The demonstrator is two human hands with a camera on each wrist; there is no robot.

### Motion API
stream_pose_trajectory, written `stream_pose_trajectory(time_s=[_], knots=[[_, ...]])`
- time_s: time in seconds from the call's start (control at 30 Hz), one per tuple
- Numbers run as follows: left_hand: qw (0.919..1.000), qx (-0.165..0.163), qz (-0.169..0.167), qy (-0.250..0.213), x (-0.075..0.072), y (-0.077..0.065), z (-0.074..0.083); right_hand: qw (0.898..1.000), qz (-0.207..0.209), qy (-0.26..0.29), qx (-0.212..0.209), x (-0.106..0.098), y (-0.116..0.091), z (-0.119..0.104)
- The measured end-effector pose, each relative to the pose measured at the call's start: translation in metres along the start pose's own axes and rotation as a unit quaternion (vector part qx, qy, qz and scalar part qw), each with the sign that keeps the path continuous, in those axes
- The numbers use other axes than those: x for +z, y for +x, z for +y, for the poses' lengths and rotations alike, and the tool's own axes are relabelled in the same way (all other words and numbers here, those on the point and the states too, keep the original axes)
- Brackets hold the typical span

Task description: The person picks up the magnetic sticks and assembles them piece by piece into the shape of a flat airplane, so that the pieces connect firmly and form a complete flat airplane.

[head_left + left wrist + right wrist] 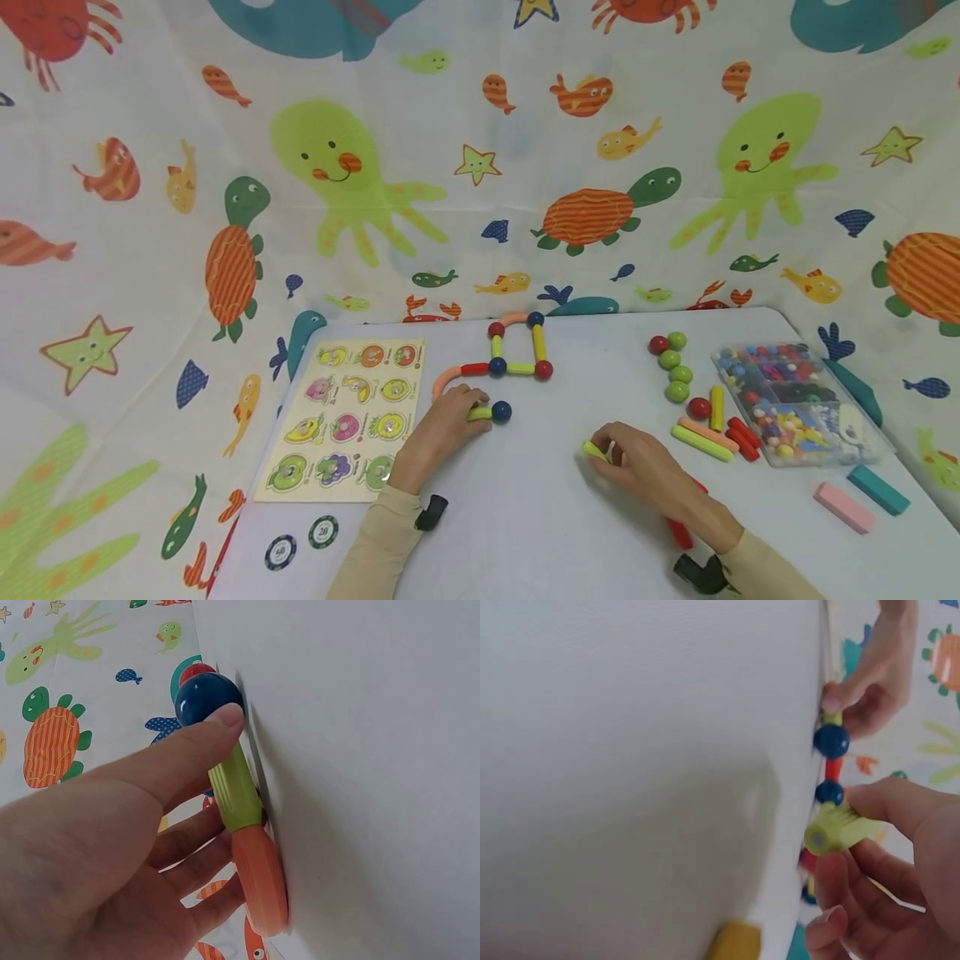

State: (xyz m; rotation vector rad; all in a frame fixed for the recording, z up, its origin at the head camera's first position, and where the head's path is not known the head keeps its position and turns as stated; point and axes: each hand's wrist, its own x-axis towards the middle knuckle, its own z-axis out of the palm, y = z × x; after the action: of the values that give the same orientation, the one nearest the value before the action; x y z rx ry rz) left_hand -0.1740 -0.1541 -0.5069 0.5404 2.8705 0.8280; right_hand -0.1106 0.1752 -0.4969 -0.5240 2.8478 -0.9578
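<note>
Lime-green: pinching loose rod (596,451) in right hand (641,458) over desk (540,525), well apart from blue ball (502,412); pinching ball-tipped rod (481,412) in left hand (444,425). Better to steady the left, approach slowly, square end to ball (probably magnetic, could snap crooked).

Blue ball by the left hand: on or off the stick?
On: the head view shows the blue ball touching the green stick.

The left grip (447,423) and right grip (643,463) pinch, well apart.
</note>
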Motion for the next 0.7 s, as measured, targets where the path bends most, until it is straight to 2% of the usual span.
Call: stream_pose_trajectory(time_s=[0.2, 0.43, 0.7], knots=[[1.0, -0.002, -0.001, -0.008, -0.002, 0.0, 0.002, 1.0, 0.01, 0.019, 0.012, 0.011, 0.025, -0.021], [1.0, 0.006, 0.007, -0.001, 0.0, 0.0, 0.002, 0.997, -0.011, 0.076, 0.0, 0.024, 0.053, -0.037], [1.0, 0.004, 0.005, 0.0, 0.0, 0.001, 0.001, 0.992, -0.034, 0.107, 0.053, 0.044, 0.074, -0.057]])
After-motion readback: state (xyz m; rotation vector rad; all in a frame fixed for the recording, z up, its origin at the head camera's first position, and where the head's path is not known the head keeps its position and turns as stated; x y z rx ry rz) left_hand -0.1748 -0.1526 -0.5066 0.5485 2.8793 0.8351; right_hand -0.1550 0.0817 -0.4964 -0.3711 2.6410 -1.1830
